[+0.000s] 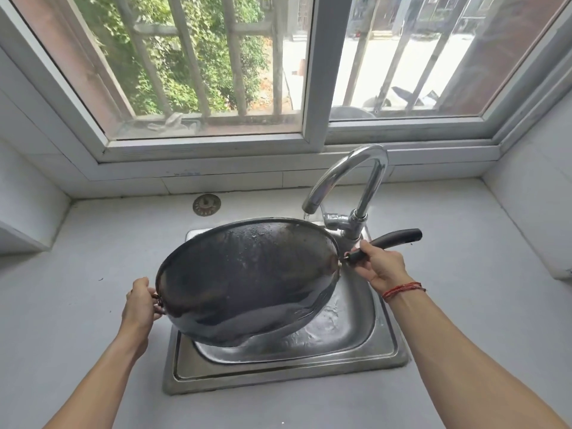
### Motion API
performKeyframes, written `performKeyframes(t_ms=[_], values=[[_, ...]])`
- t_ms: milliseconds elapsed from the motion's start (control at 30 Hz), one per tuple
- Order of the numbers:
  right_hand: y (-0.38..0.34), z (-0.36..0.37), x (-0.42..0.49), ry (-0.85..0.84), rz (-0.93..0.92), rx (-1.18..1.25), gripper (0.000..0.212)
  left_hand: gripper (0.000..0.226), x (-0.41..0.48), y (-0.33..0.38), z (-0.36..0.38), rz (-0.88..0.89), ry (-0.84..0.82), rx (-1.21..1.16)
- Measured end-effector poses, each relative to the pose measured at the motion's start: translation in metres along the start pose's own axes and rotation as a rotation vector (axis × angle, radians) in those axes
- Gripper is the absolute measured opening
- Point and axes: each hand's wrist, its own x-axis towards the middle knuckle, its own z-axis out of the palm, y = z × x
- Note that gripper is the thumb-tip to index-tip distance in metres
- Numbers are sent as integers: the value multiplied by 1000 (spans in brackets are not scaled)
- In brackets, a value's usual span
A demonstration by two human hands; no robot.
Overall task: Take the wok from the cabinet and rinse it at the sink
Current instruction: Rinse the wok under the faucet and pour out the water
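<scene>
WOK: Dark wok (247, 283) held tilted over the sink (278, 376), clear of the basin; long-handle side rides higher than the loop side. Surface wet, w/ droplets near the far rim.
WATER: Thin stream drops from the faucet (365, 181) spout just beside the wok's far rim; basin below is wet and rippled.
LEFT HAND: Left hand (139, 305) curls round the small loop handle (158, 300) on the wok's left rim, fingers wrapped.
RIGHT HAND: Right hand (383, 267) grips the black long handle (399, 236) close to where it joins the pan; the handle's end sticks out past the knuckles. Red string bracelet (402, 289) on that wrist.
SINK: Steel, set into the grey counter (77, 274) near its middle; faucet base at the sink's back right corner.
ALSO: Round metal strainer (206, 204) lies at the counter's back edge, left of the faucet. Barred window (315, 72) runs behind, greenery and a paved yard outside.
</scene>
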Motion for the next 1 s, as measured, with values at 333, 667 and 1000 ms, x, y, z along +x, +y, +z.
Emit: performKeyframes(t_ms=[333, 667, 1000], values=[[1, 1, 15, 35, 20, -51, 10, 45, 14, 0, 3, -16, -44, 18], [-8, -1, 14, 59, 42, -22, 9, 31, 10, -6, 4, 68, -101, -170], [-10, -8, 11, 54, 36, -9, 11, 45, 9, -7, 9, 103, -88, -288]])
